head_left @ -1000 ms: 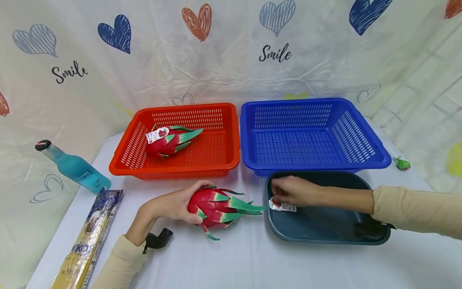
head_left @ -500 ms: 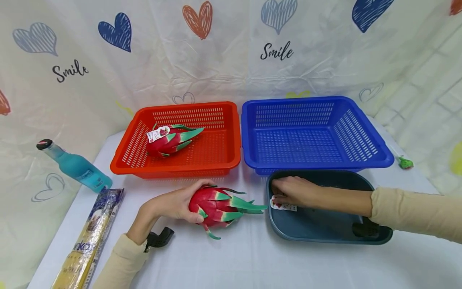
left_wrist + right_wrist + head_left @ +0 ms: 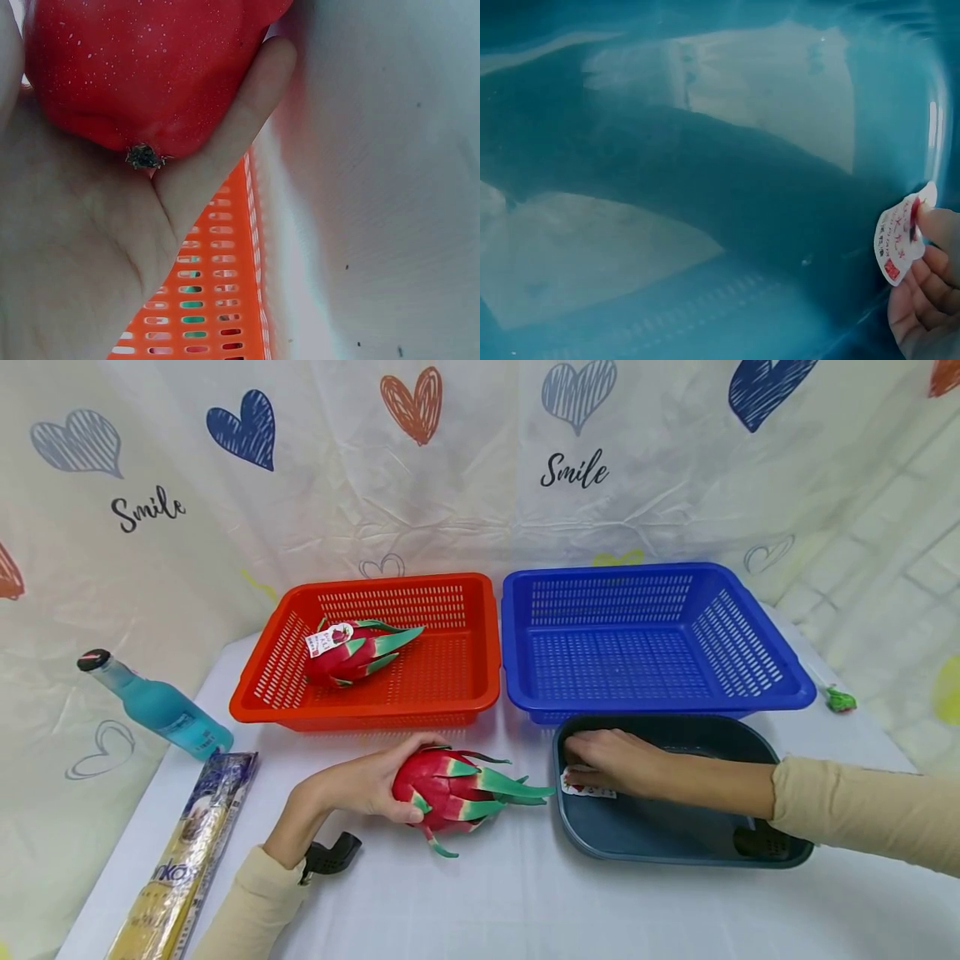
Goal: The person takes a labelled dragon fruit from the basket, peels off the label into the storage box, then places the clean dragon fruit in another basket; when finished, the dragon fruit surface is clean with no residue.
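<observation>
My left hand (image 3: 375,783) grips a red dragon fruit (image 3: 442,785) with green-tipped scales over the white table. In the left wrist view the stem end of the dragon fruit (image 3: 150,67) sits against the palm, with a finger along its side. Inside the dark teal tub (image 3: 675,852), at its left end, my right hand (image 3: 611,760) pinches a small white paper label (image 3: 592,789) with a printed fruit picture. The right wrist view has the label (image 3: 895,244) between thumb and curled fingers, close to the tub's wall.
Behind the hands stand a red basket (image 3: 360,714), with another labelled dragon fruit (image 3: 345,664) in it, and a blue basket (image 3: 660,703). A blue bottle (image 3: 161,710) and a pasta packet (image 3: 183,860) lie at the left. A small green object (image 3: 840,700) is at the far right.
</observation>
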The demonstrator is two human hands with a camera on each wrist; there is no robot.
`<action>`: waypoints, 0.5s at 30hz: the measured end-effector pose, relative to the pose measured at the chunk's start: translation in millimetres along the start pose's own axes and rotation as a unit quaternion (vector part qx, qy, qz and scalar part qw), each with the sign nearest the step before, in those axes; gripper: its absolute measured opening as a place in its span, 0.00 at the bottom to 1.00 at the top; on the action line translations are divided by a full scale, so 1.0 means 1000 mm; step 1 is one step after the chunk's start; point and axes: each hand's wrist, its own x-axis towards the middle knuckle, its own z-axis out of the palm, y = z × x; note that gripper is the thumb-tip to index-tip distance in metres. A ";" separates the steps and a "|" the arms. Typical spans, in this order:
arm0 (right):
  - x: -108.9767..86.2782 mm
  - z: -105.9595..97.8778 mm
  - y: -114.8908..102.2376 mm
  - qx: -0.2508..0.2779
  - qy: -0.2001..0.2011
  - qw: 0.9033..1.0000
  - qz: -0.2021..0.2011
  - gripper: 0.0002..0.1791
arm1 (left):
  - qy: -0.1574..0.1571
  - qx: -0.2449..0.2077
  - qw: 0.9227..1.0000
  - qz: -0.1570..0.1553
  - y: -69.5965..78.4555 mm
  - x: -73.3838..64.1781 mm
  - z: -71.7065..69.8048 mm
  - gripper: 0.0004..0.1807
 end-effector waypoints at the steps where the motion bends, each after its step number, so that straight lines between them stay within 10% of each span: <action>1: 0.000 0.001 0.001 0.002 0.004 1.000 -0.002 0.10 | 0.000 0.000 1.000 -0.001 0.000 0.000 0.000 0.48; 15: -0.006 0.014 0.016 0.067 0.064 0.995 -0.031 0.07 | 0.001 -0.002 1.000 -0.006 0.000 0.000 0.000 0.47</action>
